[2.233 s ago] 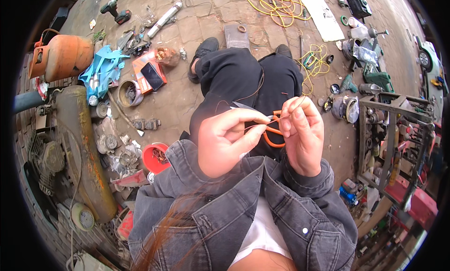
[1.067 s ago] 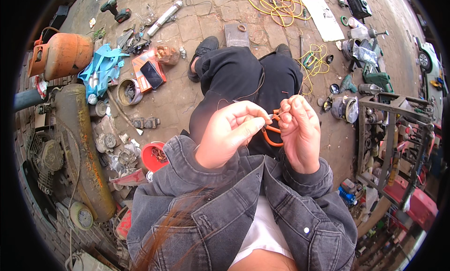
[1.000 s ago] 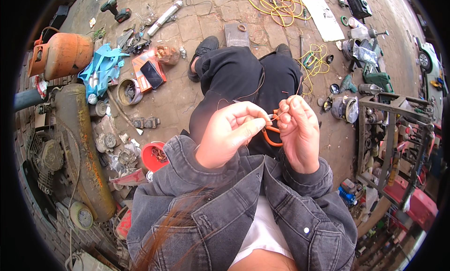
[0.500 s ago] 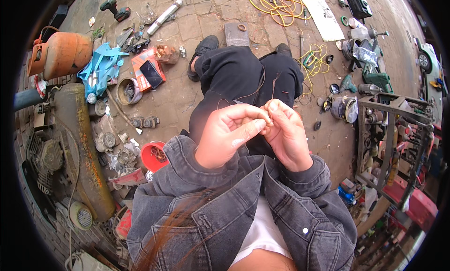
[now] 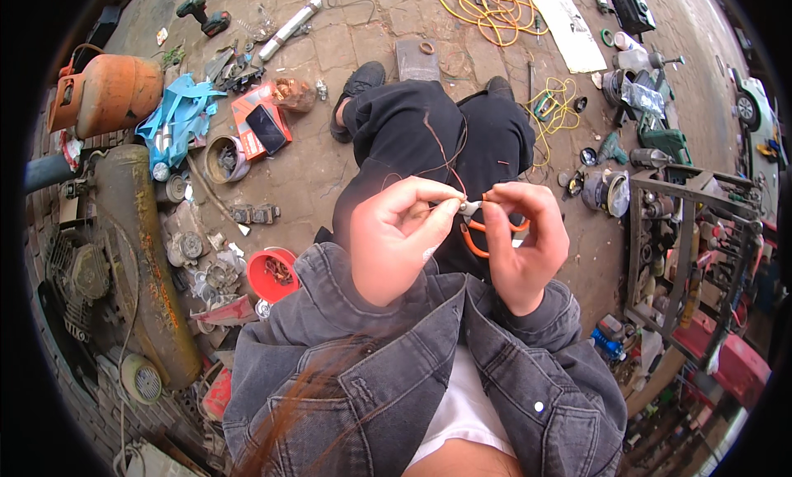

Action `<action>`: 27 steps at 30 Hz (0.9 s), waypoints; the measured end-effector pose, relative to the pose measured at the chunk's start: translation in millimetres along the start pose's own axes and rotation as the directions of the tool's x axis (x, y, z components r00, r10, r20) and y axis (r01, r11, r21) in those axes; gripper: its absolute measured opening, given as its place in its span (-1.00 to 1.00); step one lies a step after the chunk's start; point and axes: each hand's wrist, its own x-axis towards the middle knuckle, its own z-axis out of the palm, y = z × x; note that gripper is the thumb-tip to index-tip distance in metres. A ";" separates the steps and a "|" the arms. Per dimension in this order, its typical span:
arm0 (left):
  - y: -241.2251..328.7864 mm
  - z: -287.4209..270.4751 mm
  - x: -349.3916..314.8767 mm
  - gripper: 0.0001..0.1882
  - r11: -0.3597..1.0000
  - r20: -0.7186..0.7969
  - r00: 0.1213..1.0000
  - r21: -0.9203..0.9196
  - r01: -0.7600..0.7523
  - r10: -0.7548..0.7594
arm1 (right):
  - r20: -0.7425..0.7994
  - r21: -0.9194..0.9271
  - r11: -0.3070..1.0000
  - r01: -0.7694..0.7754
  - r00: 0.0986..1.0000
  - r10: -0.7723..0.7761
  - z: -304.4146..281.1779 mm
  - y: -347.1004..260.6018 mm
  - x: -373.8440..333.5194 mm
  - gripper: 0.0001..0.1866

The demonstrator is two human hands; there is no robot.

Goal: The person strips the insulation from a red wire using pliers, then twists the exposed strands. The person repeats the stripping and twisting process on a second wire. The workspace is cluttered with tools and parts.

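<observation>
Above my lap, my left hand (image 5: 400,238) is closed in a pinch on a thin, reddish-brown wire (image 5: 450,165), which loops up across my dark trousers. My right hand (image 5: 528,242) is right beside it, thumb and forefinger pinched together; a tiny end, probably of the same wire, shows at their tips. Between and behind the hands lies a pair of scissors (image 5: 474,243) with orange loop handles on my lap. Its grey metal part shows between the fingertips, and my hands hide the rest. I cannot tell whether a finger touches it.
A red bucket (image 5: 273,289) with copper-coloured scraps stands left of my jacket. Farther left are a phone (image 5: 266,131) on a red box, a blue bag (image 5: 177,122) and an orange gas cylinder (image 5: 120,93). A metal frame (image 5: 685,254) with tools stands right. Yellow cord (image 5: 554,114) lies ahead.
My fingertips have drawn apart, the right hand shifting slightly right and turning. The wire now lies farther left, and the scissors' orange handles have come into sight behind my hands.
</observation>
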 end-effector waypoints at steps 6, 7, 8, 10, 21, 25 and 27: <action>-2.1 7.7 -2.5 -0.88 0.982 -0.036 0.991 0.145 -0.120 0.126 | 0.013 -0.192 0.961 0.197 0.980 -0.198 3.5 -5.1 7.3 -0.69; -3.6 9.7 -2.8 -0.87 0.976 -0.052 0.987 0.166 -0.143 0.154 | 0.009 -0.204 0.957 0.204 0.978 -0.207 4.4 -5.2 8.0 -0.69; -5.0 11.3 -2.5 -0.86 0.968 -0.066 0.981 0.187 -0.167 0.182 | 0.005 -0.222 0.952 0.208 0.977 -0.213 5.2 -5.1 8.5 -0.69; -5.9 11.5 -4.2 -0.86 0.957 -0.061 0.980 0.237 -0.168 0.187 | -0.001 -0.207 0.956 0.206 0.977 -0.211 5.8 -4.6 9.2 -0.70; -6.2 10.1 -9.2 -0.85 0.954 -0.010 0.987 0.259 -0.153 0.162 | 0.001 -0.123 0.987 0.108 0.994 -0.108 3.8 -5.2 6.3 -0.72; -6.8 9.5 -8.2 -0.85 0.974 -0.020 0.989 0.174 -0.144 0.150 | 0.015 -0.052 0.992 0.113 0.994 -0.113 2.1 -2.8 8.0 -0.74; -7.3 9.0 -7.4 -0.86 0.974 -0.026 0.989 0.181 -0.139 0.146 | 0.022 -0.053 0.989 0.135 0.991 -0.134 2.0 -1.1 8.8 -0.74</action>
